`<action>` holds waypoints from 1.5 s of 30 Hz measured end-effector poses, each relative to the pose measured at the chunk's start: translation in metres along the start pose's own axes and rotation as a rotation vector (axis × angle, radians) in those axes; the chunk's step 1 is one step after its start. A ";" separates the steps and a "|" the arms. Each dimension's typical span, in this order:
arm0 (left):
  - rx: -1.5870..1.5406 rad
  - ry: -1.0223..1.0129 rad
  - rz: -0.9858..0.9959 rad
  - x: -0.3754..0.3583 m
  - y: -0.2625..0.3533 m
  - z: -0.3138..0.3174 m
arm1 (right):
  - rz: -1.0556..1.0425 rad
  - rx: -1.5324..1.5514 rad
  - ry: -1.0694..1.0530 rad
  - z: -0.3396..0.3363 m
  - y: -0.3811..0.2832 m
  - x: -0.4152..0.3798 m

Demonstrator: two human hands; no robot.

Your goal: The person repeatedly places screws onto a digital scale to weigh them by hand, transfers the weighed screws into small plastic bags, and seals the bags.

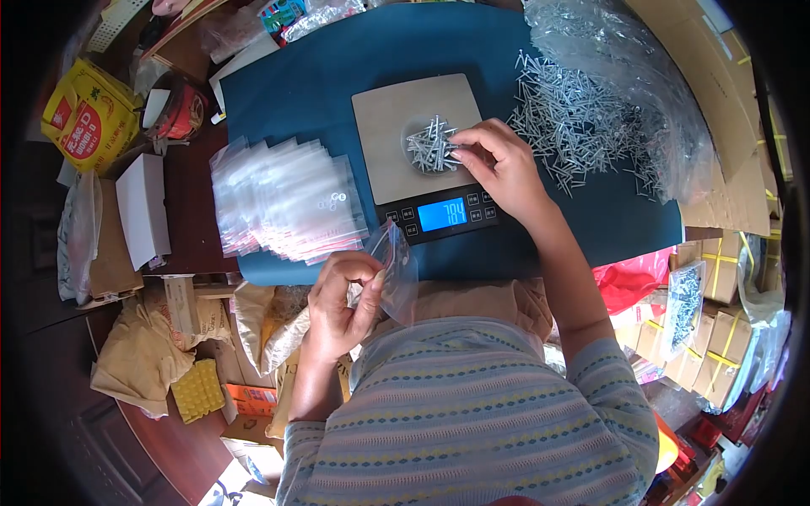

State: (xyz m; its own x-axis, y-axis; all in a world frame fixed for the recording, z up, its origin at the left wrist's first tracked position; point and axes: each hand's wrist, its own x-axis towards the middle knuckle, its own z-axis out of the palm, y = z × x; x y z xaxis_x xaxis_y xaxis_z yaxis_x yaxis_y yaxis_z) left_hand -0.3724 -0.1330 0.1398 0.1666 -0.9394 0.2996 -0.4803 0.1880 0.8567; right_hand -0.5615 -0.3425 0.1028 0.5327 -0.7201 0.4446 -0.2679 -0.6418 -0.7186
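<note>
A person sits at a blue mat [304, 84], seen from above. The right hand [498, 164] reaches over a scale [413, 152] near the mat's front edge, fingers pinched on a few nails at the small heap [432, 145] on the pan. The left hand [337, 304] is curled closed around an empty clear bag [395, 270], held off the mat's front edge near the body. A stack of bags [287, 198] lies at the left edge; a wide spread of loose nails [574, 126] lies at the right edge. The hand probably could press the pan and skew the blue reading, or nails could roll off the heap.
</note>
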 end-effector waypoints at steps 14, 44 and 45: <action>0.019 -0.070 0.020 0.005 0.004 0.006 | 0.048 -0.260 -0.124 0.024 0.001 -0.004; 0.042 -0.066 0.068 0.005 -0.003 0.007 | -0.173 -0.239 0.082 0.014 -0.008 -0.001; 0.043 -0.068 0.070 0.005 -0.004 0.008 | -0.172 -0.237 0.091 0.015 -0.006 0.000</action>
State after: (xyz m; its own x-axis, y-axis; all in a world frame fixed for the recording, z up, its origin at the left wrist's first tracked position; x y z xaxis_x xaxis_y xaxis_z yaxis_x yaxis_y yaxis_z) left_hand -0.3764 -0.1408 0.1352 0.0735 -0.9418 0.3279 -0.5254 0.2430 0.8154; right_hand -0.5485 -0.3346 0.0990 0.5154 -0.6093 0.6026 -0.3651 -0.7923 -0.4889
